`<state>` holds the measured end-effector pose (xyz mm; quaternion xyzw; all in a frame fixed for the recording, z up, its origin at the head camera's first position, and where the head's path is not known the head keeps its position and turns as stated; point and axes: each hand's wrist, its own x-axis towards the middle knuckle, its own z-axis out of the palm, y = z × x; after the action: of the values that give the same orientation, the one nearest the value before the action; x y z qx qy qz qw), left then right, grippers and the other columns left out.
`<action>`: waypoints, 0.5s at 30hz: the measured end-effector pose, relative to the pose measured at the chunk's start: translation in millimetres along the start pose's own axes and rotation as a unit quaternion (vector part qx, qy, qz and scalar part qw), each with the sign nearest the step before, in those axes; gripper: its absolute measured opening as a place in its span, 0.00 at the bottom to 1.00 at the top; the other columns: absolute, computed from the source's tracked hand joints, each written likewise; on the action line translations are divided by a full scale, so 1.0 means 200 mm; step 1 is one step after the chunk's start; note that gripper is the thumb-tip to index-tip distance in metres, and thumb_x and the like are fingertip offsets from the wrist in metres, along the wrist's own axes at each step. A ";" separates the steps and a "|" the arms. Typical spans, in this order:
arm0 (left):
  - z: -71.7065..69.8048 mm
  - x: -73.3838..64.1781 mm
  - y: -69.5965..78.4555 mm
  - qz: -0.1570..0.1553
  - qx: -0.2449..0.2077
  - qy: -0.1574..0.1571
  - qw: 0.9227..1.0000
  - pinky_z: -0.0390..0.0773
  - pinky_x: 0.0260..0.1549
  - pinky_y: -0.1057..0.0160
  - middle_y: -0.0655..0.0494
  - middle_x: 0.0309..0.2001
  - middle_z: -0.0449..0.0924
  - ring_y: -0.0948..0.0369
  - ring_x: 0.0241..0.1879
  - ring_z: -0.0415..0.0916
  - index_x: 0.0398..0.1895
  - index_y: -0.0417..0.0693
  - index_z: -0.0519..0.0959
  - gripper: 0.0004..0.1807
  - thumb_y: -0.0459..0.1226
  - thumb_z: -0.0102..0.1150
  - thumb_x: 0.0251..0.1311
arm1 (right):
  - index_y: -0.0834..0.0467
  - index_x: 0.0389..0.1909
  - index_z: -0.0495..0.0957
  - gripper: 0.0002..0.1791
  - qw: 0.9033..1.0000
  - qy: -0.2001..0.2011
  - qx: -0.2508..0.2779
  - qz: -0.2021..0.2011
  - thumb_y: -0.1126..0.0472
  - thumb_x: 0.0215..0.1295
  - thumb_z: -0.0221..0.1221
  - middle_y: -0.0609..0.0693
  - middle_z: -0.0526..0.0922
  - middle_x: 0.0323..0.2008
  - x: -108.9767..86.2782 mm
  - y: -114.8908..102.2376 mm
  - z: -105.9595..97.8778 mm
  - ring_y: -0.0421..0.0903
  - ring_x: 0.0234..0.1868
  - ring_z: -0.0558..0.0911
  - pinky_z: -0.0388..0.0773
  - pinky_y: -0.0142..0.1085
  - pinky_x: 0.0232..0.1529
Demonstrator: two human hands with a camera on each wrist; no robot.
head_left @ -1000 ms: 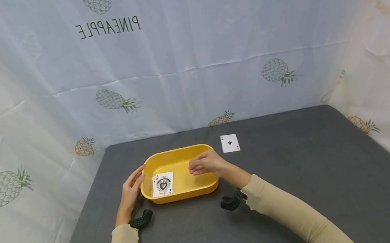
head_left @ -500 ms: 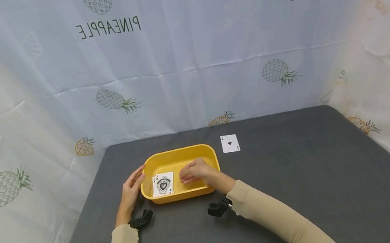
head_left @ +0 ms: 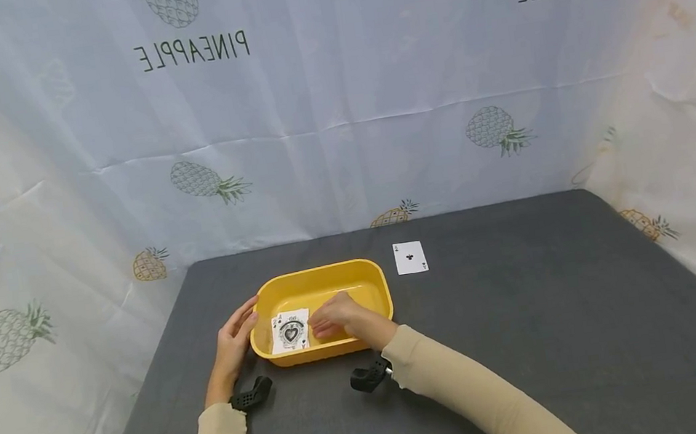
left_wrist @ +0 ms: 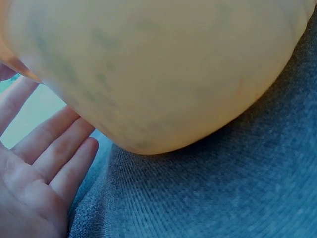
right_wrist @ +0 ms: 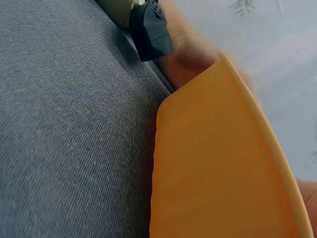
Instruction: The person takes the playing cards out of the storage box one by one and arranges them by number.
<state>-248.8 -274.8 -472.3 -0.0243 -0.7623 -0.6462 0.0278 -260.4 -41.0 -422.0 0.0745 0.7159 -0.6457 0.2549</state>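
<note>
A yellow plastic tray (head_left: 364, 267) sits on the dark table, with several playing cards (head_left: 289, 330) in a small overlapping stack at its left end. The top one bears a large ornate black spade-like emblem. My left hand (head_left: 232, 341) rests against the tray's left end; its straight fingers (left_wrist: 57, 144) lie along the outer wall in the left wrist view. Inside the tray, my right hand (head_left: 337, 315) reaches over the front rim, fingertips low at the cards' right edge. In the right wrist view the tray's wall (right_wrist: 218, 163) hides most of that hand.
One more playing card, an ace of clubs (head_left: 410, 257), lies face up on the table (head_left: 532, 310) behind and right of the tray. A white pineapple-print curtain (head_left: 331, 87) hangs behind and at both sides. Each wrist wears a black camera mount (head_left: 369, 375).
My right hand has moved left and lower inside the tray, from its right half to the edge of the cards. The left hand and the tray have stayed put.
</note>
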 end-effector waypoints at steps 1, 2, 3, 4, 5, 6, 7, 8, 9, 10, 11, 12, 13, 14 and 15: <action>0.00 0.00 0.00 0.000 -0.001 -0.001 1.000 0.76 0.46 0.79 0.78 0.49 0.75 0.81 0.49 0.75 0.69 0.41 0.65 0.27 0.43 0.50 0.71 | 0.72 0.42 0.79 0.15 1.000 0.006 0.001 0.004 0.70 0.54 0.66 0.64 0.87 0.35 0.00 0.00 0.01 0.49 0.29 0.88 0.84 0.34 0.31; 0.00 0.00 0.00 0.001 -0.002 -0.002 1.000 0.77 0.45 0.79 0.78 0.49 0.75 0.80 0.49 0.75 0.69 0.40 0.65 0.27 0.42 0.50 0.71 | 0.73 0.43 0.78 0.16 1.000 0.011 0.002 0.006 0.70 0.54 0.66 0.65 0.87 0.36 0.01 0.00 0.01 0.50 0.30 0.88 0.85 0.35 0.31; 0.00 0.00 0.00 0.002 -0.002 -0.002 1.000 0.77 0.46 0.79 0.78 0.49 0.75 0.80 0.49 0.75 0.69 0.40 0.65 0.27 0.42 0.50 0.71 | 0.73 0.44 0.77 0.17 1.000 0.014 0.005 0.010 0.70 0.54 0.66 0.66 0.87 0.37 0.01 0.00 0.02 0.52 0.32 0.89 0.85 0.36 0.32; 0.00 0.00 0.00 0.003 -0.002 -0.002 1.000 0.76 0.46 0.79 0.78 0.49 0.75 0.80 0.50 0.75 0.69 0.40 0.65 0.27 0.42 0.50 0.71 | 0.72 0.44 0.76 0.17 1.000 0.016 0.008 0.014 0.70 0.54 0.66 0.67 0.87 0.37 0.01 0.00 0.03 0.54 0.34 0.89 0.85 0.37 0.32; 0.00 0.00 0.00 0.004 -0.002 -0.002 1.000 0.76 0.46 0.79 0.79 0.49 0.75 0.81 0.50 0.75 0.69 0.40 0.65 0.27 0.42 0.50 0.71 | 0.73 0.45 0.76 0.17 1.000 0.015 0.013 0.017 0.71 0.54 0.66 0.67 0.86 0.38 0.02 0.00 0.04 0.55 0.36 0.89 0.85 0.37 0.33; -0.01 0.00 -0.01 0.006 -0.003 -0.002 1.000 0.76 0.46 0.79 0.79 0.49 0.75 0.81 0.50 0.75 0.69 0.39 0.64 0.28 0.42 0.50 0.71 | 0.73 0.45 0.76 0.17 1.000 0.014 0.019 0.020 0.71 0.54 0.66 0.68 0.86 0.39 0.02 0.00 0.05 0.56 0.38 0.89 0.85 0.38 0.34; -0.01 0.00 -0.01 0.008 -0.005 -0.003 1.000 0.76 0.46 0.79 0.79 0.49 0.75 0.81 0.50 0.75 0.69 0.39 0.64 0.28 0.42 0.50 0.71 | 0.73 0.45 0.76 0.17 0.999 0.014 0.024 0.024 0.71 0.54 0.65 0.68 0.86 0.39 0.02 0.00 0.05 0.57 0.39 0.88 0.85 0.39 0.35; -0.01 0.00 -0.01 0.010 -0.007 -0.003 1.000 0.76 0.46 0.79 0.79 0.49 0.75 0.81 0.50 0.75 0.69 0.39 0.64 0.28 0.42 0.50 0.71 | 0.73 0.45 0.77 0.17 0.999 0.014 0.027 0.029 0.71 0.55 0.65 0.67 0.86 0.40 0.02 0.00 0.06 0.57 0.39 0.88 0.85 0.39 0.36; -0.01 0.00 -0.01 0.012 -0.008 -0.003 1.000 0.76 0.46 0.80 0.80 0.49 0.75 0.81 0.50 0.75 0.69 0.38 0.64 0.28 0.42 0.50 0.71 | 0.73 0.44 0.78 0.16 0.999 0.015 0.029 0.034 0.71 0.55 0.65 0.67 0.86 0.40 0.03 -0.01 0.07 0.56 0.40 0.88 0.85 0.39 0.36; -0.01 0.00 -0.01 0.013 -0.012 -0.004 1.000 0.76 0.45 0.79 0.80 0.49 0.75 0.80 0.50 0.75 0.69 0.38 0.64 0.28 0.42 0.50 0.70 | 0.73 0.44 0.78 0.16 0.999 0.017 0.030 0.040 0.70 0.55 0.65 0.66 0.87 0.39 0.03 -0.01 0.07 0.56 0.40 0.88 0.85 0.39 0.36; -0.01 0.01 -0.01 0.013 -0.015 -0.004 1.000 0.77 0.45 0.79 0.80 0.49 0.75 0.80 0.50 0.75 0.69 0.37 0.63 0.28 0.42 0.50 0.70 | 0.72 0.44 0.79 0.16 0.998 0.022 0.027 0.044 0.70 0.55 0.66 0.65 0.87 0.39 0.03 -0.01 0.08 0.55 0.39 0.89 0.85 0.38 0.36; -0.01 0.01 -0.01 0.013 -0.017 -0.004 1.000 0.77 0.45 0.79 0.80 0.49 0.76 0.80 0.50 0.75 0.69 0.37 0.63 0.28 0.42 0.50 0.70 | 0.71 0.44 0.80 0.15 0.998 0.027 0.024 0.049 0.69 0.55 0.66 0.64 0.87 0.38 0.03 -0.01 0.08 0.54 0.39 0.89 0.85 0.37 0.36; -0.01 0.01 -0.02 0.011 -0.018 -0.005 1.000 0.77 0.45 0.79 0.80 0.49 0.76 0.80 0.49 0.76 0.69 0.37 0.63 0.28 0.42 0.50 0.70 | 0.70 0.43 0.81 0.15 0.998 0.032 0.021 0.052 0.68 0.55 0.67 0.62 0.88 0.37 0.03 -0.01 0.08 0.52 0.37 0.89 0.84 0.36 0.34; -0.01 0.01 -0.02 0.009 -0.018 -0.005 1.000 0.77 0.45 0.79 0.80 0.48 0.76 0.80 0.49 0.76 0.69 0.37 0.63 0.28 0.42 0.50 0.70 | 0.69 0.43 0.81 0.14 0.998 0.038 0.019 0.054 0.68 0.55 0.67 0.61 0.88 0.37 0.03 -0.02 0.09 0.51 0.35 0.89 0.84 0.34 0.33; -0.01 0.01 -0.02 0.008 -0.018 -0.005 1.000 0.77 0.45 0.79 0.80 0.48 0.76 0.79 0.49 0.76 0.69 0.37 0.63 0.28 0.42 0.50 0.70 | 0.69 0.42 0.82 0.14 0.997 0.042 0.020 0.054 0.68 0.54 0.67 0.61 0.88 0.36 0.03 -0.02 0.09 0.49 0.32 0.89 0.84 0.33 0.32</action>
<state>-251.0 -276.6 -475.1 -0.0346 -0.7503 -0.6596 0.0288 -262.7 -60.3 -422.4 0.1450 0.7082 -0.6413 0.2571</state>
